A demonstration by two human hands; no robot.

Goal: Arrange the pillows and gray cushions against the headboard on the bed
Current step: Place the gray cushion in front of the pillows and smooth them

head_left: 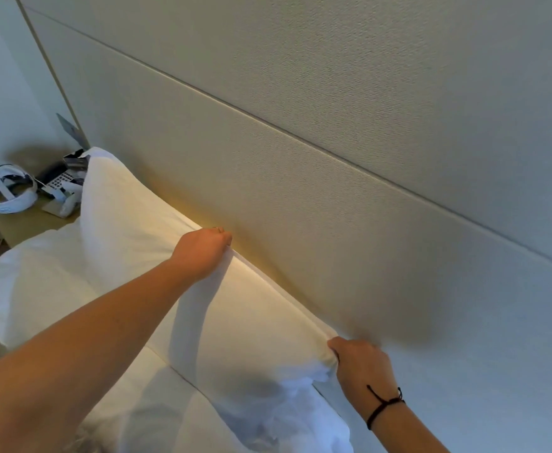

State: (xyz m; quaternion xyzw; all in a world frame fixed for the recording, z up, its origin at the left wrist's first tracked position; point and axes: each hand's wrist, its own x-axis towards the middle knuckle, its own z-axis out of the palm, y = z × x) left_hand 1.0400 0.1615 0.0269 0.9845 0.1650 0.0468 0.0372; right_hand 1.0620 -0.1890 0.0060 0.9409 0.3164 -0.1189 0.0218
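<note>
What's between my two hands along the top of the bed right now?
In the head view, only the top edge of the white pillow spans from left hand to right hand, against the headboard.

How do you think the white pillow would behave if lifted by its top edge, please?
Probably floppy: the pillow bunches where the right hand pinches its corner. Likely light for its size, since the left hand holds its top edge by fingertips alone. It may slump unless leaned on the headboard.
</note>
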